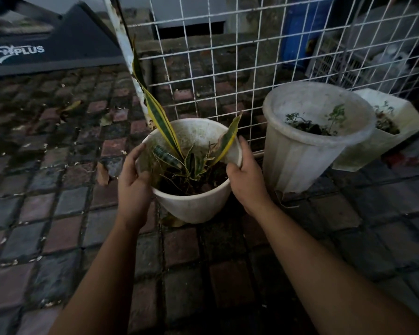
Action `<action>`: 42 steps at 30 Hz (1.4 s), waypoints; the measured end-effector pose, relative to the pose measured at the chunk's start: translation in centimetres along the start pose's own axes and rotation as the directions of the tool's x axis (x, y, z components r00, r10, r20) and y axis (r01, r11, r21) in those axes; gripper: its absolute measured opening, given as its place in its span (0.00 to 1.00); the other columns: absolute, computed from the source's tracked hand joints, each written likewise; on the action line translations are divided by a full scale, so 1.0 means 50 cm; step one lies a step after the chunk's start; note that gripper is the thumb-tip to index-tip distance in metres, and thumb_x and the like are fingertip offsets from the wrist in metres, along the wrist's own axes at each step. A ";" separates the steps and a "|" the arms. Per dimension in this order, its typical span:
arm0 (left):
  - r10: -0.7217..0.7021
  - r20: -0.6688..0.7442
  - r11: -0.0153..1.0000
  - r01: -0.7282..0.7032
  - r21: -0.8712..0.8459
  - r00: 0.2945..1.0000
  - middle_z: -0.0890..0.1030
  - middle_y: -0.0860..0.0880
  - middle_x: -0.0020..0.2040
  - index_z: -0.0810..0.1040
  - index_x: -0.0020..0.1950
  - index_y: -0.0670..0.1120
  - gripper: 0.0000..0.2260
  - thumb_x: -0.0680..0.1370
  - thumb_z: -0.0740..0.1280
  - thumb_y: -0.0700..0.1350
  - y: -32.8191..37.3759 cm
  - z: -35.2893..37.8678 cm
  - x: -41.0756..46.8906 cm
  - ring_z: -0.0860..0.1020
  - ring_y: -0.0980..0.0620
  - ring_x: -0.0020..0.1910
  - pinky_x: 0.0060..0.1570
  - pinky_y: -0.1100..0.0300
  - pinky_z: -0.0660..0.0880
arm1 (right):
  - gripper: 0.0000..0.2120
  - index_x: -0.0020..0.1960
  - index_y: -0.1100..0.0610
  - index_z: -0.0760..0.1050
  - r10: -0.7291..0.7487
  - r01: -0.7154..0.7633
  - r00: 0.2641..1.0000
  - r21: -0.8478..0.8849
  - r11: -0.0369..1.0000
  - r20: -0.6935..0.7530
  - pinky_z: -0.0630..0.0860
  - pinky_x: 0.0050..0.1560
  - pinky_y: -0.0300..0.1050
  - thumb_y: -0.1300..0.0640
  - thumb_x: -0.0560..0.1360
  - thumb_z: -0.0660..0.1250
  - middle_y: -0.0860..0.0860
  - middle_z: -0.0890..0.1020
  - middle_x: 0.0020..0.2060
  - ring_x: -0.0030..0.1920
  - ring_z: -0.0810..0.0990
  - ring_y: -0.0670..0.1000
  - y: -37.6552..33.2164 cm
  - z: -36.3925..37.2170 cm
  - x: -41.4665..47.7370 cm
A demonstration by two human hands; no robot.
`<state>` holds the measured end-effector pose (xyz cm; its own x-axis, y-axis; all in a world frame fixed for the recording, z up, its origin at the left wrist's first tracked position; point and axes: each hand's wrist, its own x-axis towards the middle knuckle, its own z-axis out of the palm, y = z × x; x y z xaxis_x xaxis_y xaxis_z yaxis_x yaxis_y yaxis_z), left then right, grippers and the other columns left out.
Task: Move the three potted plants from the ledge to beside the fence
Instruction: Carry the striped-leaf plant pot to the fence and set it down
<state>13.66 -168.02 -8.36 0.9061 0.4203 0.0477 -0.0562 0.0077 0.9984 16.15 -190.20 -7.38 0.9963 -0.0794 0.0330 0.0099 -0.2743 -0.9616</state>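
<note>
- Snake-plant pot (194, 204), white, sits low at frame centre just in front of the wire fence (228, 56). It is tilted, and I cannot tell if its base is seated on the brick pavers (58, 213).
- Left hand (133, 180) clasps the rim at 9 o'clock and right hand (246, 180) at 3 o'clock, fingers curled on the wall.
- Advice: level the pot, set it down flat, and keep the tall leaf clear of the mesh before letting go.
- Contents: dark soil, striped yellow-edged leaves, dry litter.
- At its 3 o'clock, a ribbed white pot (300, 160) with small seedlings. Beyond that, an angular white pot (402, 117) with sparse sprigs.

Both bare arms reach forward — left hand (134, 181) and right hand (246, 176) clasp the pot (194, 207), thumbs seemingly inside.
</note>
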 end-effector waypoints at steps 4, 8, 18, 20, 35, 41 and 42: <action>0.005 -0.056 1.000 -0.005 0.007 0.998 0.83 0.62 0.58 0.76 0.72 0.50 0.29 0.75 0.58 0.30 -0.009 0.015 -0.009 0.83 0.65 0.55 0.53 0.65 0.82 | 0.34 0.84 0.47 0.58 -0.006 0.005 0.998 0.019 1.000 0.061 0.77 0.62 0.47 0.65 0.81 0.60 0.48 0.79 0.66 0.56 0.80 0.40 0.007 -0.012 0.019; 0.028 -0.029 0.995 -0.025 0.095 0.999 0.81 0.60 0.62 0.77 0.71 0.53 0.30 0.70 0.58 0.36 -0.005 0.015 -0.012 0.80 0.66 0.59 0.61 0.60 0.81 | 0.32 0.83 0.47 0.60 -0.011 0.012 0.995 -0.012 1.000 0.098 0.76 0.62 0.47 0.64 0.82 0.61 0.48 0.79 0.66 0.56 0.79 0.41 0.004 -0.021 0.031; -0.008 0.362 0.977 -0.070 0.202 0.932 0.69 0.43 0.79 0.74 0.74 0.60 0.31 0.70 0.73 0.54 0.001 -0.052 0.017 0.69 0.42 0.78 0.77 0.33 0.66 | 0.33 0.77 0.56 0.68 -0.171 0.184 0.983 -0.313 0.932 0.070 0.69 0.74 0.62 0.45 0.75 0.66 0.62 0.59 0.76 0.76 0.64 0.64 0.006 0.000 -0.052; -0.025 0.432 0.981 -0.062 0.186 0.902 0.68 0.42 0.79 0.76 0.71 0.62 0.32 0.67 0.74 0.51 0.004 -0.064 0.026 0.68 0.40 0.79 0.78 0.31 0.63 | 0.31 0.70 0.60 0.75 -0.306 0.293 0.952 -0.354 0.888 0.020 0.70 0.72 0.63 0.41 0.74 0.62 0.64 0.66 0.72 0.72 0.68 0.66 0.015 0.008 -0.069; 0.018 0.448 0.991 -0.076 0.113 0.894 0.69 0.29 0.73 0.77 0.66 0.56 0.25 0.69 0.72 0.50 -0.013 -0.049 0.014 0.67 0.27 0.74 0.73 0.24 0.61 | 0.20 0.37 0.65 0.76 -0.609 0.585 0.793 -0.307 0.751 0.021 0.53 0.79 0.65 0.49 0.76 0.62 0.60 0.79 0.45 0.56 0.78 0.72 0.076 0.025 -0.013; -0.072 0.297 0.866 -0.088 0.492 0.952 0.62 0.39 0.79 0.75 0.65 0.62 0.26 0.67 0.75 0.54 0.064 -0.037 0.054 0.64 0.34 0.78 0.79 0.40 0.62 | 0.21 0.38 0.57 0.81 -0.550 0.530 0.833 -0.375 0.760 0.063 0.58 0.74 0.73 0.44 0.75 0.58 0.55 0.80 0.47 0.64 0.75 0.72 0.062 0.024 -0.014; -0.130 0.231 0.789 -0.040 0.613 0.964 0.57 0.39 0.81 0.72 0.69 0.63 0.27 0.70 0.72 0.59 0.092 -0.012 0.065 0.59 0.34 0.80 0.81 0.39 0.58 | 0.20 0.39 0.56 0.82 -0.487 0.479 0.868 -0.417 0.773 0.096 0.58 0.73 0.76 0.43 0.74 0.58 0.55 0.81 0.48 0.68 0.72 0.72 0.043 0.021 -0.018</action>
<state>16.11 -166.08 -3.62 0.9779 0.1946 -0.0769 0.1761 -0.5667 0.8049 15.38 -189.72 -9.79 0.8685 0.1561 0.4704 0.4491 -0.6494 -0.6136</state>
